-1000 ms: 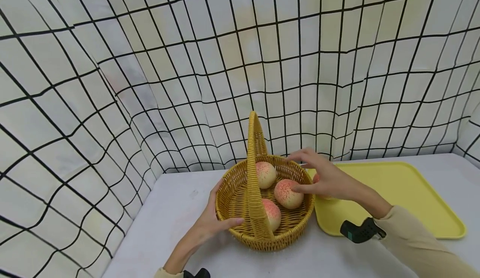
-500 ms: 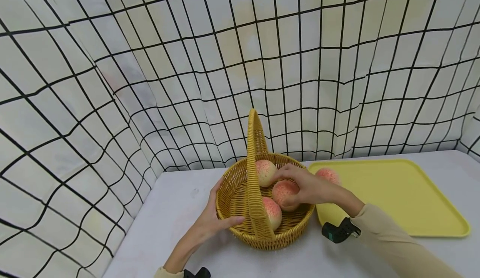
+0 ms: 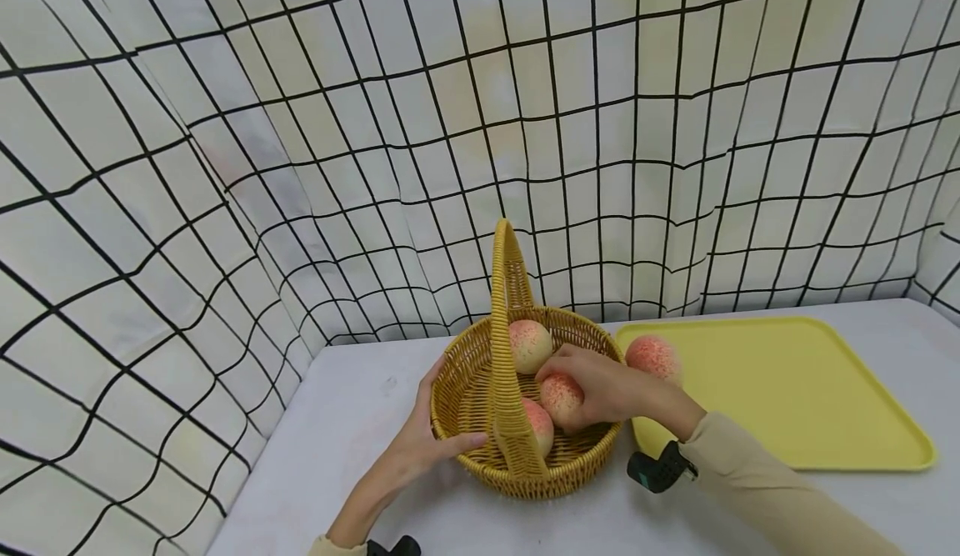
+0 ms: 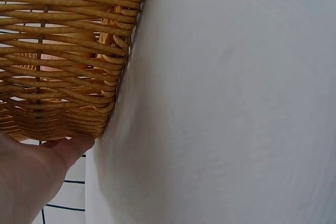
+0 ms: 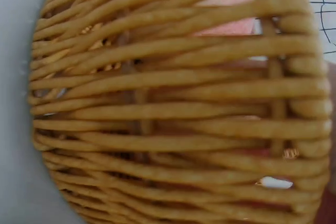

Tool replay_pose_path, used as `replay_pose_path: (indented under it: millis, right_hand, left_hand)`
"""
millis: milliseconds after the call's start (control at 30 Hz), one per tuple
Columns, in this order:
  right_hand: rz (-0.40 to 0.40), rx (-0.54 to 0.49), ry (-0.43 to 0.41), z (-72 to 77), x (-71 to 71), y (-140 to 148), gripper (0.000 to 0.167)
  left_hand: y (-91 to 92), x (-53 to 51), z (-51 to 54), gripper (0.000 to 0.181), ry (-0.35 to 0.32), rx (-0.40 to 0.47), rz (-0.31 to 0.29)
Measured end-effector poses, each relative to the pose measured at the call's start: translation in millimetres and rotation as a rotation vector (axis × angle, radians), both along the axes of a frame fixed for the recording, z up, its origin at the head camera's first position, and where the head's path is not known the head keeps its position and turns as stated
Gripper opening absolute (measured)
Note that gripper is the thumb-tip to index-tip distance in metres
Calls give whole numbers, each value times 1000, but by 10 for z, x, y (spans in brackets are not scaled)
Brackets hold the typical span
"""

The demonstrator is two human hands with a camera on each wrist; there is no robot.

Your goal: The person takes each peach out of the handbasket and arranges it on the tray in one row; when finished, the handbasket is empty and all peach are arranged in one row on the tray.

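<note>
A wicker basket (image 3: 547,485) with a tall arched handle stands on the table in the head view. My left hand (image 3: 414,448) holds its left side, thumb over the rim and fingers along the outer wall. Inside, right of the handle, my right hand (image 3: 603,385) grips a pink-speckled peach (image 3: 561,398); some of its fingertips are hidden. Two more peaches lie in the basket: one behind (image 3: 530,346) and one in front (image 3: 542,427), partly covered by the handle. In the right wrist view the woven wall (image 5: 173,93) blocks the hand.
To the right of the basket lies a yellow tray (image 3: 795,398). Another peach (image 3: 652,358) sits at its left end, just behind my right wrist. A white sheet with black grid lines (image 3: 570,164) closes off the back and left of the white table (image 3: 352,398).
My right hand has come leftward and down into the basket and closed round the peach, which has shifted slightly left. The peach on the tray is now uncovered. My left hand keeps its place.
</note>
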State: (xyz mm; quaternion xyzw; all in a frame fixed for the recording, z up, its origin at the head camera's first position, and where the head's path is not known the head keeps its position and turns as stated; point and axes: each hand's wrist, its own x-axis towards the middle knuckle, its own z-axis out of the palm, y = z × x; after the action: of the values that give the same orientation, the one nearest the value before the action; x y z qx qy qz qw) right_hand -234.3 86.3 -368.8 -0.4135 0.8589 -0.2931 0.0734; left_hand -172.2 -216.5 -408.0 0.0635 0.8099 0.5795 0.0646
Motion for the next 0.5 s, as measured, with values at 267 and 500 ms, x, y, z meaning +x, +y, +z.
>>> replay_pose_path:
  millis: [267,500]
  right_hand:
    - [-46,-162,41,80,97,82,56]
    - [-147,-323,74,450,276,394,59]
  left_hand:
    - [-5,-3,-13,123,-1,-3,-2]
    - [-11,-3,-18,124,-12,-11,11]
